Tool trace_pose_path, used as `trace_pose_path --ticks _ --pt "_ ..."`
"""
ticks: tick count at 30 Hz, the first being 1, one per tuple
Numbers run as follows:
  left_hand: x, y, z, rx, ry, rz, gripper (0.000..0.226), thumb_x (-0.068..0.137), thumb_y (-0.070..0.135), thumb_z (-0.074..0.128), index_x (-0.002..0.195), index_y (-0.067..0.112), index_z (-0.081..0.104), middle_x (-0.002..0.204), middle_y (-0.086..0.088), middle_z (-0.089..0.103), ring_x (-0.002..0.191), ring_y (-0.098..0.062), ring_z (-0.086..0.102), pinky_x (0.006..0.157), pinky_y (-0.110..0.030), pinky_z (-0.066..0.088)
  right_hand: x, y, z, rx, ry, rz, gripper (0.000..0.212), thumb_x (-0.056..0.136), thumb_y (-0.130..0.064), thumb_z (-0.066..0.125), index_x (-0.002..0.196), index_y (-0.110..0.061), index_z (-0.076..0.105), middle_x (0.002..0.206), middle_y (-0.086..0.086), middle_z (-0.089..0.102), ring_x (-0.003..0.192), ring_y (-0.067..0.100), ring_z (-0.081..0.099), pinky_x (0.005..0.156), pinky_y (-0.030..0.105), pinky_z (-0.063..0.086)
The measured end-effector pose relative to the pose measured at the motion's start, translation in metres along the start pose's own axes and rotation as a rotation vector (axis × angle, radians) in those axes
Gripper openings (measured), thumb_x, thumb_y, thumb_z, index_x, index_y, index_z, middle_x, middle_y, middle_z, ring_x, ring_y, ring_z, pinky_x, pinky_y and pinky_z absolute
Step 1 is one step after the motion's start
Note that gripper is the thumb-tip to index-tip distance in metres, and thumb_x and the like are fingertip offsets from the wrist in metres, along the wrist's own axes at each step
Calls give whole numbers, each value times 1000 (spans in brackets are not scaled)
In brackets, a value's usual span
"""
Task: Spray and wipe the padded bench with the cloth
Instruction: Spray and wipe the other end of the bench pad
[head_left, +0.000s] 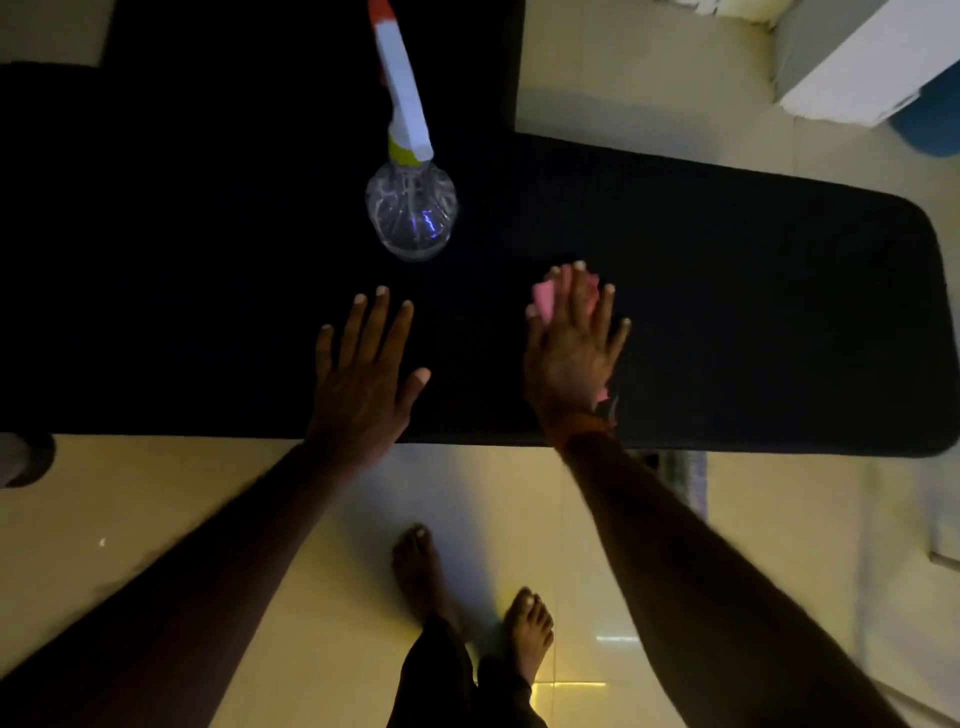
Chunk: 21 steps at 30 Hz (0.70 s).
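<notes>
Hands first: I count two, both laid on the black padded counter (727, 312) near its front edge. My left hand (363, 374) lies flat with its fingers spread wide and nothing under it that I can see. My right hand (571, 353) presses palm-down on the one pink cloth (545, 299), fingers splayed over it rather than curled round it; the cloth peeks out past the fingertips and again by the wrist, so most of it is covered by the palm.

One spray bottle (410, 213) stands upright on the counter, and I take everything else from it. The left hand sits just in front of the bottle, apart from it. The right hand and the cloth sit in front of it and off to its right, also clear of it. The bottle's body is clear, its trigger head white with a yellow collar and a red tip, the nozzle pointing away from me. The light is dim, so I cannot tell whether the padding is wet anywhere.

Below the counter's front edge I see pale floor tiles (260, 519) and two bare feet (467, 597). Far beyond the bottle to its right, a white box-like thing (857, 67) stands on the floor beside something blue (930, 124).
</notes>
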<state>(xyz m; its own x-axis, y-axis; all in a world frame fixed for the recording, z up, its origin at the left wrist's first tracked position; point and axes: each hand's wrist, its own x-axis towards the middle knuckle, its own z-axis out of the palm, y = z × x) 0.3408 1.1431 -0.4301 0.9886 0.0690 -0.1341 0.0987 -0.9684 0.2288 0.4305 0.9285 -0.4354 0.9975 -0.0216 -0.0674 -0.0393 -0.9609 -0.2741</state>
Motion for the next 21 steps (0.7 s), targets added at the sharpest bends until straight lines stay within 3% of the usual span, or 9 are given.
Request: trace_pose_path --ticks 4,5,8,9,13,14,17,18,21 --pt "3 1 -3 6 -9 -32 73 99 55 30 161 16 24 170 -12 16 157 -30 15 120 -60 20 -19 -19 4 -97 -112 -678 60 106 -45 36 162 -28 26 172 -1 19 159 28 16 123 62 19" --pt "4 2 -5 3 -16 -40 75 97 54 33 161 15 24 170 -13 16 157 -31 16 119 -61 21 -2 -9 0 -119 -77 -646 60 106 -45 35 162 -28 26 171 -2 20 159 28 17 122 63 18" --pt "4 11 -8 27 -44 10 79 94 50 41 160 12 24 170 -12 18 157 -31 16 120 -60 20 49 3 -6 -59 -48 -121 62 106 -50 25 164 -28 19 173 -1 13 159 31 8 122 69 11" --pt "4 13 -7 40 -46 43 78 94 49 42 160 12 24 170 -11 18 157 -31 17 121 -59 19 53 -5 -4 -22 -72 -62 63 105 -51 24 164 -29 18 173 -1 11 159 32 6 122 69 10" --pt "7 21 -2 28 -55 60 82 95 59 36 162 16 19 171 -12 11 158 -31 10 122 -60 15 57 -5 -3 -105 -149 -745 61 104 -46 36 163 -31 24 172 -2 17 159 30 14 122 66 17" --pt "9 24 -1 26 -64 42 84 94 63 33 162 16 17 171 -12 9 158 -31 8 122 -61 14 79 5 -8 -131 -125 -747 61 105 -44 38 162 -31 23 172 -2 18 158 30 15 121 67 18" --pt "16 36 1 35 -75 -35 88 92 69 28 163 20 13 172 -10 4 158 -31 4 121 -64 10 139 12 -14 -43 -79 -154 62 107 -46 34 164 -29 14 173 -1 10 159 35 7 121 72 7" --pt "19 41 1 29 -77 -65 89 91 71 27 163 20 12 172 -10 4 158 -31 4 120 -65 9 144 -1 -13 -1 -94 -75 63 107 -48 31 164 -28 13 173 0 8 159 36 4 122 71 5" --pt "25 54 1 6 -73 -146 89 91 74 28 162 21 17 171 -10 9 158 -32 7 118 -68 9 126 -33 0 -61 -171 -624 63 105 -49 30 163 -26 22 172 1 16 159 33 13 124 66 13"
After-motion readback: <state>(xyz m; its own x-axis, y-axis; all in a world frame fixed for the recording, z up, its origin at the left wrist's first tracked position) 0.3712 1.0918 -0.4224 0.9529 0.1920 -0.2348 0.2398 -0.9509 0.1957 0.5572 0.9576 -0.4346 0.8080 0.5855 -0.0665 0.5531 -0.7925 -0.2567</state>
